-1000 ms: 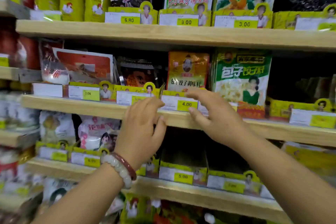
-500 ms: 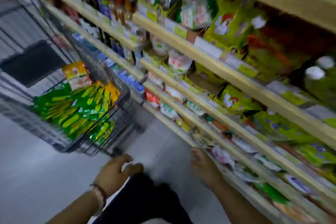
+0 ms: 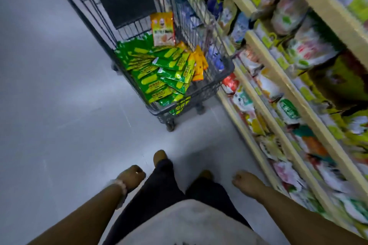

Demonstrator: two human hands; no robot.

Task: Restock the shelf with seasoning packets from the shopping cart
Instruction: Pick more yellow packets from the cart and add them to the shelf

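The shopping cart [image 3: 203, 93] stood ahead of me beside the shelf [image 3: 278, 77], seasoning packets [image 3: 159, 69] heaped loosely inside. My left hand [image 3: 132, 177] and right hand [image 3: 244, 182] hung empty, fingers loosely curled; a careless grab, I judged, could spill that slippery heap.

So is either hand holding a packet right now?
No, the left hand and right hand hang empty; the packets lie in the cart.

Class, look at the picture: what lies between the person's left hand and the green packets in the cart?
In the head view, only bare grey floor separates the left hand from the green packets, plus the cart wall.
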